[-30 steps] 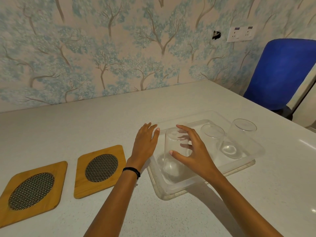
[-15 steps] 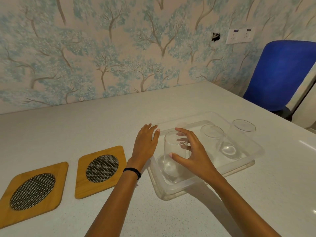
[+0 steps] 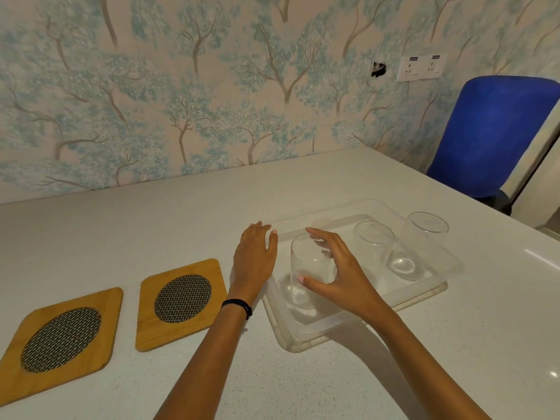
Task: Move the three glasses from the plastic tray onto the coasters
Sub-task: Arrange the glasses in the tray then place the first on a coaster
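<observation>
A clear plastic tray lies right of centre on the table. Three clear glasses stand upright in it: a near-left glass, a middle glass and a far-right glass. My right hand is wrapped around the near-left glass, thumb in front and fingers behind; the glass looks slightly raised off the tray floor. My left hand rests flat with fingers apart on the table, touching the tray's left rim. Two wooden coasters with round mesh centres lie to the left: a near one and a far-left one.
The pale speckled table runs back to a tree-patterned wall. A blue chair stands beyond the table's right corner. The table's right edge runs close behind the tray.
The near-left glass has risen a little in my right hand's grip. My left hand has stayed flat beside the tray.
</observation>
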The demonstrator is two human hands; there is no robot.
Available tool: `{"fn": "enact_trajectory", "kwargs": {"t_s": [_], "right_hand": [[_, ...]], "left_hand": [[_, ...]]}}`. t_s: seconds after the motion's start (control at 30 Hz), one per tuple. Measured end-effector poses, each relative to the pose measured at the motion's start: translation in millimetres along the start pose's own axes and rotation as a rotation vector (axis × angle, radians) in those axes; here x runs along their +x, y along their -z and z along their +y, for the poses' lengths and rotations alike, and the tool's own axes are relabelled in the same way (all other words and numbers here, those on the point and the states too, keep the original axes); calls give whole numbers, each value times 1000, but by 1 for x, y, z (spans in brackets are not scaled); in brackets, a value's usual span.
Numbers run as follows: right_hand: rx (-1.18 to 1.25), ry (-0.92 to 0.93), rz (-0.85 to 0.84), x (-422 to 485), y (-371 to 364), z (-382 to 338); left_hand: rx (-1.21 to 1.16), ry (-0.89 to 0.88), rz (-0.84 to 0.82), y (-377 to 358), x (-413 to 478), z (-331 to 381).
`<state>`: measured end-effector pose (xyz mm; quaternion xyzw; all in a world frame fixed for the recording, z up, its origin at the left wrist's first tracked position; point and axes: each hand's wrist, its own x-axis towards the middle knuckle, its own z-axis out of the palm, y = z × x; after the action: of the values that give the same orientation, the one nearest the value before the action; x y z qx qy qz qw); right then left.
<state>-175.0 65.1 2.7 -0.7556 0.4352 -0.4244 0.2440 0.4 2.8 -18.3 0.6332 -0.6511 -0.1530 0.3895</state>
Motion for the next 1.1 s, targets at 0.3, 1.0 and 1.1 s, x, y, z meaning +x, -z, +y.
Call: {"fn": "enact_trajectory", "kwargs": {"t_s": [0.3,1.0,1.1], "right_hand": [[26,24,31,0,1,0],[-44,-5,99,1,-1,-13],[-65,-16,117,1,-1,-17]], "left_hand": [[45,-51,-16,21,-23,-7],[291,-61,-99,139,-117,-111],[325,-82,-93,149,-121,-120]]}}
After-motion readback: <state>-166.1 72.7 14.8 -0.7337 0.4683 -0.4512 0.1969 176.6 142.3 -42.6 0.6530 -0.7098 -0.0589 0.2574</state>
